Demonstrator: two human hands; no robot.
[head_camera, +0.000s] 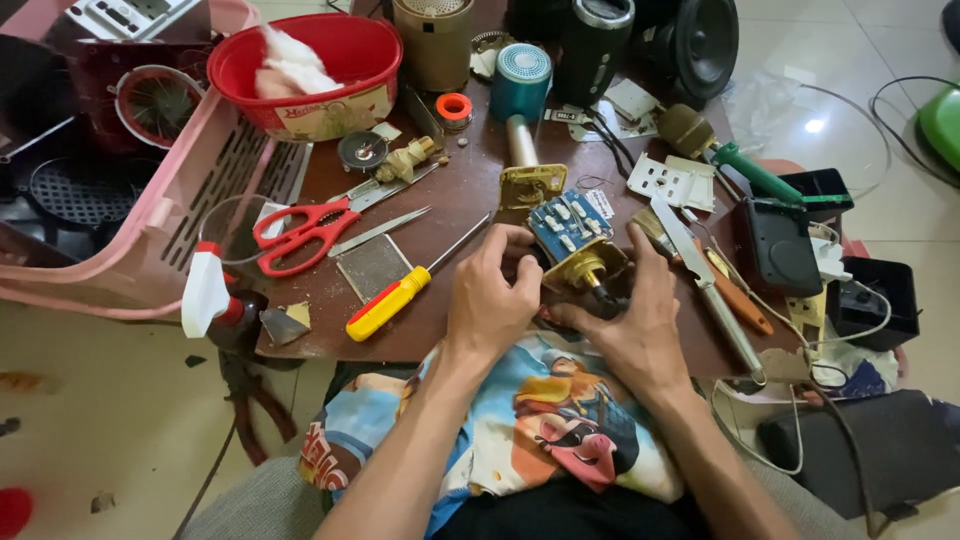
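- The person sat at the near edge of a cluttered brown worktable (470, 190), both hands drawn in close over the lap, probably so the small part could be steadied against the table's edge.
- The left hand (490, 290) was curled narrow around the left side of a gold-coloured metal assembly (585, 268), fingers bent onto it like a clamp.
- The right hand (630, 320) closed on the same piece from the right and below, thumb pressed by its dark lower end; what the fingertips pinched was hidden.
- A blue circuit board (570, 225) sat on top of the assembly, tilted face-up toward the person, seemingly held that way to keep its components in sight.
- That assembly lay at the table's near edge, roughly at its middle.
- A yellow-and-red screwdriver (400, 298) lay just left of the left hand, handle toward the near edge, within easy reach.
- Red-handled scissors (300, 232) rested farther left, near the left edge.
- A knife (705, 280) and an orange-handled tool (738, 300) lay just right of the right hand.
- A red bowl (320, 70) stood at the far left corner, out of the way.
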